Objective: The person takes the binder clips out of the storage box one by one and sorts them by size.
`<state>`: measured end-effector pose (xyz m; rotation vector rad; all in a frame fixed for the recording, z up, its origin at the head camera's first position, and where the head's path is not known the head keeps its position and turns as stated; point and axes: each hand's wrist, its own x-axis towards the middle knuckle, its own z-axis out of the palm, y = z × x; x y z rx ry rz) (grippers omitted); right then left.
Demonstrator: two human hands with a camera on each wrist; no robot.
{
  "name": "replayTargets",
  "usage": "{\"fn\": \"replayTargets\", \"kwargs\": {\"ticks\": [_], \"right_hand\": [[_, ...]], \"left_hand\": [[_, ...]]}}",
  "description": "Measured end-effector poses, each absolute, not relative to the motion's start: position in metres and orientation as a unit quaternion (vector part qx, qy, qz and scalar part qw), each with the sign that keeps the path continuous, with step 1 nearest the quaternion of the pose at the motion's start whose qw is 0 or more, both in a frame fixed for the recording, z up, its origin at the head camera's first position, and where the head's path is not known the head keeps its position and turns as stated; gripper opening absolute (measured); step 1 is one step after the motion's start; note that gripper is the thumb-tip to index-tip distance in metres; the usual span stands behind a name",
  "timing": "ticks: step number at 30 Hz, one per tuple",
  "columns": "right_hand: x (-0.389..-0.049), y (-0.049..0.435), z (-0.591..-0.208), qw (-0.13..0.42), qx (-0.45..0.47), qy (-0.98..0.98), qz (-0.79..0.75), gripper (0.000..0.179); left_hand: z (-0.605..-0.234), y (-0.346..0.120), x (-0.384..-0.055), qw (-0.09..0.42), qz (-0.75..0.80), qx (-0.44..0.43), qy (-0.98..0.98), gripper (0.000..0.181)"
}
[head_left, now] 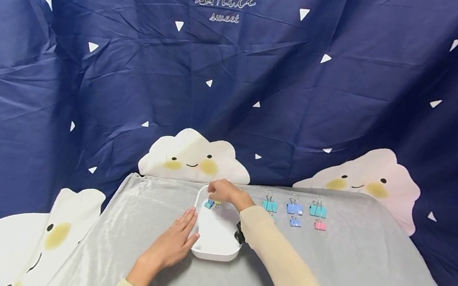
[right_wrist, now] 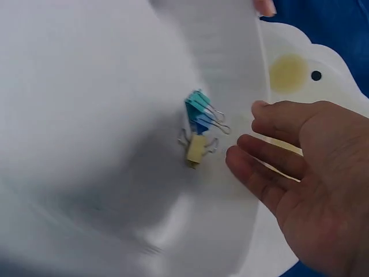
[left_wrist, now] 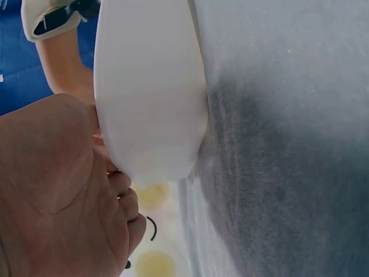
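Observation:
A white tray [head_left: 214,255] lies on the grey cloth, and my left hand [head_left: 174,242] rests against its left rim with fingers extended. In the left wrist view the tray's outer wall [left_wrist: 153,92] stands beside the palm. My right hand [head_left: 225,191] hovers over the far end of the tray, its fingers loosely bent and holding nothing. Just below those fingers, inside the tray, lie a teal binder clip [right_wrist: 197,102], a blue binder clip [right_wrist: 203,122] and a yellow binder clip [right_wrist: 196,149], close together.
Right of the tray stand rows of binder clips: a larger teal one [head_left: 270,206], a larger blue one [head_left: 295,209], another teal one [head_left: 318,211], a small blue one [head_left: 295,222] and a small pink one [head_left: 320,225]. My right sleeve partly covers a small teal clip [head_left: 273,216].

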<state>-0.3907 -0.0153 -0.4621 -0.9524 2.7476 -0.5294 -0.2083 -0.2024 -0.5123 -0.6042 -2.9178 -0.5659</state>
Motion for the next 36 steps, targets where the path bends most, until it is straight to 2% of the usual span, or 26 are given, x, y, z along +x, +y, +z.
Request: {"fn": "replayTargets", "kwargs": {"ticks": [7,10,14,17,19,30,36], "right_hand": [[-0.387,-0.019,-0.475,0.12,-0.318,0.93,-0.143,0.038],[-0.387,-0.02,-0.478,0.115,-0.321,0.933,-0.114,0.029],[-0.387,-0.019,-0.481,0.107,-0.327,0.935,-0.09,0.005],[-0.387,-0.017,-0.48,0.109,-0.331,0.932,-0.1,0.021],[-0.388,-0.015,-0.479,0.108,-0.334,0.929,-0.118,0.024],[-0.391,-0.014,-0.472,0.076,-0.376,0.905,-0.182,0.025],[-0.388,-0.015,-0.47,0.075,-0.38,0.902,-0.19,0.014]], "left_hand": [[-0.509,-0.2,-0.209,0.046,-0.184,-0.201,-0.961,0.065],[-0.508,-0.199,-0.209,0.039,-0.177,-0.195,-0.964,0.065],[-0.509,-0.198,-0.209,0.042,-0.182,-0.196,-0.963,0.065],[-0.51,-0.198,-0.208,0.049,-0.183,-0.2,-0.961,0.064],[-0.51,-0.198,-0.208,0.056,-0.187,-0.204,-0.959,0.064],[-0.513,-0.2,-0.209,0.065,-0.187,-0.203,-0.959,0.065],[-0.513,-0.2,-0.209,0.045,-0.183,-0.188,-0.964,0.065]]}}
